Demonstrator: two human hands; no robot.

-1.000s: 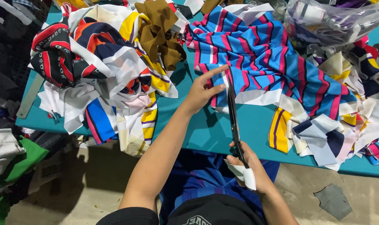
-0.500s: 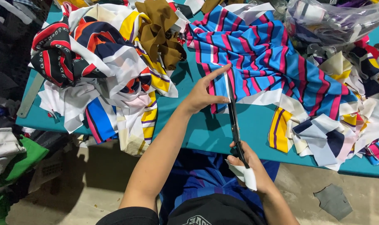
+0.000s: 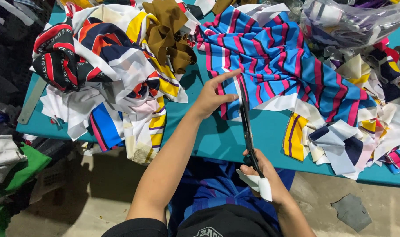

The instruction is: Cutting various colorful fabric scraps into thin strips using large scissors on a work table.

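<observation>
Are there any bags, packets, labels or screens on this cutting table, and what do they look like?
Clear plastic bag: far right corner of the teal table, crumpled and bulging, stuffed with mixed fabric scraps in white, red and dark tones.
No labels, signs or screens can be seen among the fabric.

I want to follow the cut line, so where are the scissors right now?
In the head view, just right of centre: the scissors are in the right hand, blades in the striped blue fabric beside the left hand.
</observation>
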